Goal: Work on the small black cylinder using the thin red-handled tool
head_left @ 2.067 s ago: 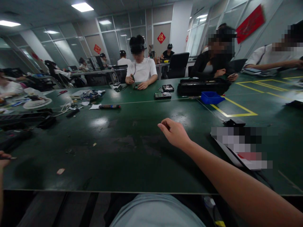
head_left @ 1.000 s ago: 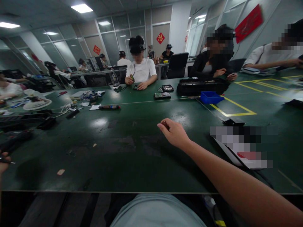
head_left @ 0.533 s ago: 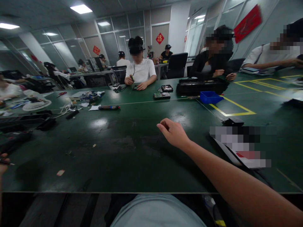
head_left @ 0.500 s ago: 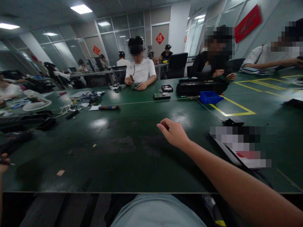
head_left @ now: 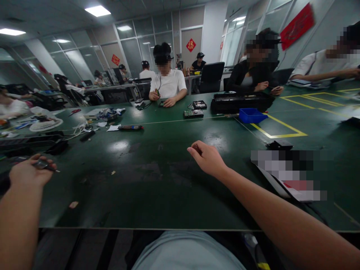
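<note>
My left hand [head_left: 29, 170] is over the left part of the green table [head_left: 157, 202], its fingers closed round a small dark tool [head_left: 42, 164] with a thin pale tip pointing right. Most of that tool is hidden, so its exact kind is unclear. Above the middle of the tabletop hovers my right hand [head_left: 206, 155], thumb and fingers curled together. A small brownish bit [head_left: 197, 148] shows inside its grip, but I cannot make out what it is. Beneath the hands lie a few small scraps, among them a pale one [head_left: 73, 204] near the front edge.
A brown-and-black pen-shaped tool [head_left: 131, 128] lies ahead. Two hard drives [head_left: 193, 113] and a blue bin [head_left: 252, 116] are farther back, beside a long black casing [head_left: 242, 103]. Cables and parts crowd the left. Co-workers, one in a white shirt [head_left: 174, 82], sit opposite.
My left hand has come in from the left edge, moving up and right with the dark tool. My right hand stays almost where it was, still closed.
</note>
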Available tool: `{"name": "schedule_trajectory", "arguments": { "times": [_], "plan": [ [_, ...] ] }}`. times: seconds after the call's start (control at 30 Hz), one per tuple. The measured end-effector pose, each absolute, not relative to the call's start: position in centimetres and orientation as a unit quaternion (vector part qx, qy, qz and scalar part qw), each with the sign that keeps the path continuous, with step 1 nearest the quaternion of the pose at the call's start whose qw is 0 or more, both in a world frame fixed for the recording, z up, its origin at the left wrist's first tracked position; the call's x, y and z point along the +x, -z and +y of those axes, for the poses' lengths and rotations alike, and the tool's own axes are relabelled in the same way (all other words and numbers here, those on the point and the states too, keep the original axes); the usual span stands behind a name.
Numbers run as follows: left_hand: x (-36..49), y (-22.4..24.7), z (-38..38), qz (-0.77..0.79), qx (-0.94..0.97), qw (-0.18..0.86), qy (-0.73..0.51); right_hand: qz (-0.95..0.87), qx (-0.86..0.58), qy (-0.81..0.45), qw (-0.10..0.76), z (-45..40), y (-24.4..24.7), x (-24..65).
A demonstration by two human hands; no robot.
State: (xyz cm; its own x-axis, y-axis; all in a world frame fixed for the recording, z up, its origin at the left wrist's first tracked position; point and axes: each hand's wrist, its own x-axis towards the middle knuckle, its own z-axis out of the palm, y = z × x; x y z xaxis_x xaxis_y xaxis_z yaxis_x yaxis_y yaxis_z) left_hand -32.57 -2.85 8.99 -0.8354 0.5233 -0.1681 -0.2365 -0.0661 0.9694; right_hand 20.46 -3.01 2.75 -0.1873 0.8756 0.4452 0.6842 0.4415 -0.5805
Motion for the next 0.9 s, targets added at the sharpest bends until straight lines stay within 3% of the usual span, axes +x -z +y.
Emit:
{"name": "schedule_trajectory", "arguments": {
  "times": [0.2, 0.53, 0.6, 0.9],
  "plan": [
    [-24.6, -7.6, 0.8, 0.522, 0.233, 0.411, -0.71, -0.762, -0.508, -0.145, 0.374, -3.2, -2.9, 20.5],
    [-6.4, -7.6, 0.6, 0.383, 0.393, 0.628, -0.552, -0.764, -0.515, -0.141, 0.361, -3.4, -3.2, 20.2],
    [-3.6, -6.4, 0.1, 0.384, 0.458, 0.613, -0.517, -0.767, -0.515, -0.141, 0.356, -3.5, -3.3, 20.1],
    [1.9, -0.6, -1.3, 0.405, 0.742, 0.374, -0.382, -0.775, -0.499, -0.14, 0.362, -3.5, -3.0, 20.0]
  ]
}}
